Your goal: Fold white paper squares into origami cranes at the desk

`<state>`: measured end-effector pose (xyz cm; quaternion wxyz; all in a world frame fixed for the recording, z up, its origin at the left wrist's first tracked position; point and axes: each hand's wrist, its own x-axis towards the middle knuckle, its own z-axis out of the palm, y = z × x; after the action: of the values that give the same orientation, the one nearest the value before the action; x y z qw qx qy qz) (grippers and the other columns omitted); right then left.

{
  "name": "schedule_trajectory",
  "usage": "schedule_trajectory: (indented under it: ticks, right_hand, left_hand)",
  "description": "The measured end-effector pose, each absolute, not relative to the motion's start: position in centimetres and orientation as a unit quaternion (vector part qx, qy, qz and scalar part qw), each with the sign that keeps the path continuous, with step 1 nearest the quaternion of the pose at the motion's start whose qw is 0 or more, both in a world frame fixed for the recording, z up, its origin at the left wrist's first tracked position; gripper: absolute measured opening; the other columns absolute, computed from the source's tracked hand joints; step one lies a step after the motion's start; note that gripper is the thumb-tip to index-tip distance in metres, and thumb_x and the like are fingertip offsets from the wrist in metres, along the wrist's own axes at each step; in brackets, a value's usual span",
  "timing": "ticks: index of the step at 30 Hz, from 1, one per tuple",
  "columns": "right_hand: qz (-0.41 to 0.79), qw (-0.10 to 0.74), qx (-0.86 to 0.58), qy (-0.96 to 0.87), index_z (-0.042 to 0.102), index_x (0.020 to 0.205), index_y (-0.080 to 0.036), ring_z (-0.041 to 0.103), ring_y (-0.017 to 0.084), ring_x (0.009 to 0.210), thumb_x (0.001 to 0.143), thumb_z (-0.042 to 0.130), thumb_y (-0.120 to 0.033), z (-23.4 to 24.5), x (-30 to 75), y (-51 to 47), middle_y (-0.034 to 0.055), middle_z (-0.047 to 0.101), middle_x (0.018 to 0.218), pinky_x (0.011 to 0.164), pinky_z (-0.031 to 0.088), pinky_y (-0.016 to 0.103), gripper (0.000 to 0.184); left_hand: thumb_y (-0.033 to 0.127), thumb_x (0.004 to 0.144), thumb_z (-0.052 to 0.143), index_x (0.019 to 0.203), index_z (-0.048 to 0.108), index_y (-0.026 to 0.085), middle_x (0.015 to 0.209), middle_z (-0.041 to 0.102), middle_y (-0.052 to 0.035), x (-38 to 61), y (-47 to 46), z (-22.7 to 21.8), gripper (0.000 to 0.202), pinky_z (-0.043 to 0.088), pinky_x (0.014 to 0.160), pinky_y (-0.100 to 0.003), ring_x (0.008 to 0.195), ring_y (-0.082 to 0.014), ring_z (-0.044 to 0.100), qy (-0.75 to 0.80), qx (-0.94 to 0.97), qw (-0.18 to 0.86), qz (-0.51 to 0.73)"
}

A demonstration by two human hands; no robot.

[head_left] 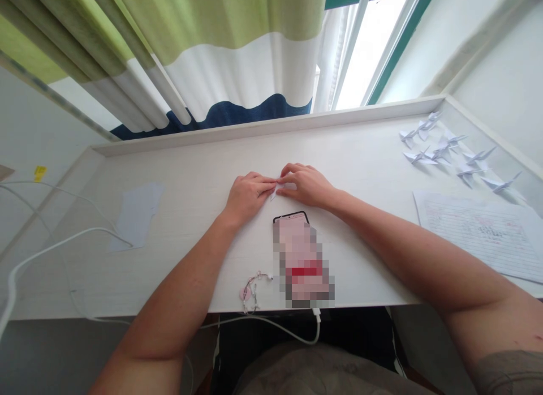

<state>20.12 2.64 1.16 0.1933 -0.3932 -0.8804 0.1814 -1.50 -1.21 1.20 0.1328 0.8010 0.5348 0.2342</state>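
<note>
A small folded piece of white paper [274, 191] lies at the middle of the desk, mostly hidden under my fingers. My left hand [250, 194] pinches it from the left, fingers pressed together at its edge. From the other side my right hand [304, 184] grips the same paper, with its thumb and fingertips bent onto it. Both hands rest low on the desk and their fingertips nearly meet. Just below them sits a phone [297, 253] with a blurred screen and a charging cable plugged into its lower end.
Several folded paper cranes [441, 149] stand at the far right. A written sheet of lined paper [475, 231] lies near my right forearm. White paper sheets [138, 214] are at the left, by a white cable [63, 248]. A beaded phone charm [250, 290] lies beside the phone.
</note>
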Motion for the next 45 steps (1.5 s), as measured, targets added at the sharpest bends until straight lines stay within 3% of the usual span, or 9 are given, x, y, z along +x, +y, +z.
schedule_trajectory:
  ticks: [5, 10, 18, 24, 31, 39, 45]
  right_hand:
    - [0.184, 0.193, -0.384, -0.884, 0.084, 0.112, -0.028, 0.065, 0.031, 0.116, 0.098, 0.069, -0.040, 0.8, 20.5, 2.9, 0.0094, 0.072, 0.125, 0.104, 0.046, 0.050, 0.023]
    - [0.184, 0.221, -0.312, -0.906, 0.081, 0.120, -0.030, 0.054, 0.033, 0.141, 0.100, 0.064, -0.029, 0.1, 21.4, 3.9, 0.0056, 0.069, 0.144, 0.117, 0.039, 0.055, 0.026]
    - [0.186, 0.251, -0.296, -0.903, 0.083, 0.110, -0.029, 0.064, 0.031, 0.129, 0.101, 0.065, -0.033, -0.9, 21.3, 4.5, 0.0047, 0.078, 0.127, 0.111, 0.044, 0.052, 0.021]
    - [0.188, 0.259, -0.271, -0.908, 0.083, 0.106, -0.030, 0.063, 0.029, 0.133, 0.103, 0.063, -0.030, -0.6, 21.2, 4.3, 0.0021, 0.079, 0.127, 0.112, 0.043, 0.050, 0.020]
    - [0.168, 0.253, -0.254, -0.918, 0.083, 0.102, -0.028, 0.065, 0.028, 0.117, 0.104, 0.063, -0.035, -0.2, 21.1, 3.9, 0.0050, 0.080, 0.116, 0.104, 0.044, 0.046, 0.021]
    - [0.187, 0.238, -0.254, -0.919, 0.081, 0.100, -0.024, 0.066, 0.026, 0.103, 0.104, 0.061, -0.031, 0.0, 20.8, 3.6, 0.0073, 0.078, 0.105, 0.098, 0.045, 0.043, 0.021]
    - [0.217, 0.249, -0.271, -0.904, 0.078, 0.096, -0.024, 0.064, 0.027, 0.108, 0.103, 0.060, -0.033, -0.3, 20.5, 3.8, 0.0078, 0.077, 0.108, 0.098, 0.046, 0.044, 0.021]
  left_hand:
    - [0.026, 0.100, 0.065, 0.102, 0.085, 0.034, 0.124, 0.081, -0.0009, -1.5, -1.3, 1.7, 0.022, 0.043, 0.103, -0.046, 0.118, -0.0270, 0.066, 0.521, 0.818, 0.120, 0.213]
    - [0.030, 0.101, 0.065, 0.101, 0.084, 0.032, 0.117, 0.082, -0.0035, -2.0, -1.2, 1.2, 0.019, 0.043, 0.098, -0.044, 0.115, -0.0267, 0.067, 0.516, 0.825, 0.066, 0.220]
    - [0.021, 0.100, 0.061, 0.102, 0.082, 0.026, 0.115, 0.083, -0.0043, -2.3, -1.0, 1.5, 0.022, 0.045, 0.098, -0.044, 0.114, -0.0255, 0.070, 0.475, 0.852, 0.062, 0.213]
    - [0.034, 0.096, 0.071, 0.099, 0.083, 0.025, 0.114, 0.082, -0.0053, -2.2, -1.0, 1.5, 0.015, 0.049, 0.100, -0.046, 0.113, -0.0274, 0.072, 0.468, 0.846, 0.099, 0.235]
    - [0.031, 0.097, 0.070, 0.103, 0.084, 0.027, 0.115, 0.082, -0.0052, -2.6, -0.8, 1.1, 0.016, 0.052, 0.103, -0.046, 0.113, -0.0258, 0.071, 0.453, 0.841, 0.139, 0.262]
    - [0.025, 0.093, 0.071, 0.093, 0.084, 0.026, 0.107, 0.083, -0.0037, -2.3, -1.2, 1.4, 0.013, 0.055, 0.103, -0.045, 0.106, -0.0249, 0.074, 0.456, 0.817, 0.190, 0.296]
    - [0.026, 0.090, 0.073, 0.084, 0.081, 0.025, 0.105, 0.083, -0.0042, -2.2, -1.2, 1.4, 0.010, 0.056, 0.103, -0.044, 0.105, -0.0248, 0.073, 0.486, 0.785, 0.228, 0.309]
